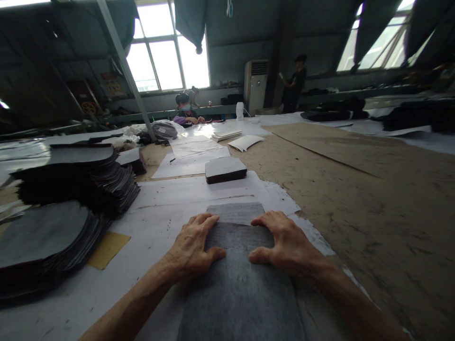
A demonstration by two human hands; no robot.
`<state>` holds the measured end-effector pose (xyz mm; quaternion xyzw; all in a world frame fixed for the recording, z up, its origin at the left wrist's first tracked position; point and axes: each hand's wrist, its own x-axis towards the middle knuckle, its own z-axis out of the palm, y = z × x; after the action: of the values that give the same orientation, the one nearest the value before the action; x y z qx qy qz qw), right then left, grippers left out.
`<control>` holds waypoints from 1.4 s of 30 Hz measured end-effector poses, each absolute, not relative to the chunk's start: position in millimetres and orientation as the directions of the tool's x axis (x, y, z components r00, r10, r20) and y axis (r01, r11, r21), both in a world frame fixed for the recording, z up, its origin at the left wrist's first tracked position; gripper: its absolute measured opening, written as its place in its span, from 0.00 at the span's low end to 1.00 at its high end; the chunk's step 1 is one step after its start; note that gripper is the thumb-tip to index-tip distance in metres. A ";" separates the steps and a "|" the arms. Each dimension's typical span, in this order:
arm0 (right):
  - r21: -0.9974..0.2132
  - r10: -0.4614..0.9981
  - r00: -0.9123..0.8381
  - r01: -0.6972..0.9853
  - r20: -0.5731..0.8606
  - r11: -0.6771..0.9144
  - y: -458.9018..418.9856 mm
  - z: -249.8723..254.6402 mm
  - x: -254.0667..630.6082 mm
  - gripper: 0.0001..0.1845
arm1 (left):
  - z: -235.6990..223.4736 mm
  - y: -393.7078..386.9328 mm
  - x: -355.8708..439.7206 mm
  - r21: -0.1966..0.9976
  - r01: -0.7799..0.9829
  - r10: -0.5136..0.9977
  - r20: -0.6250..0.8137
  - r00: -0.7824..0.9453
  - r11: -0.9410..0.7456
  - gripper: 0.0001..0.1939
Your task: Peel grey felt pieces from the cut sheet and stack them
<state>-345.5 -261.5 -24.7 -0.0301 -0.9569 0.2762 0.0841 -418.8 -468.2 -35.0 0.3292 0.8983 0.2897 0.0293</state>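
A long dark-grey sheet [241, 289], felt- or fabric-like, lies lengthwise in front of me, narrowing toward its far end. Across that end shows a lighter grey strip [236, 211]. My left hand [197, 244] grips the sheet's left edge, thumb on its top surface and fingers curled along the side. On the opposite edge my right hand [286, 241] does the same, so the hands face each other. Both thumbs point inward. How many layers lie under my fingers is hidden. Just beyond stands a small block of stacked dark pieces [225, 169] with a grey top.
On the left rise tall stacks of dark cut pieces [74, 175] and rounded pieces [42, 237], near a yellow card [108, 250]. White paper [152, 227] covers part of the table; brown sheeting [355, 199] extends right. A slanted pole [124, 66] stands left. People [295, 83] are in the background.
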 end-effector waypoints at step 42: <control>-0.957 0.162 -0.978 0.084 -0.132 -0.278 -280.7 -2.5 -323.9 0.17 | -8.1 -466.2 -395.4 0.908 -0.144 0.504 0.081 -0.860 -0.393 0.16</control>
<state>-323.9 -280.7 -2.5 -0.1024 -0.6004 0.7927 0.0249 -395.4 -466.2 -8.1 0.1749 0.5139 0.8160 0.1986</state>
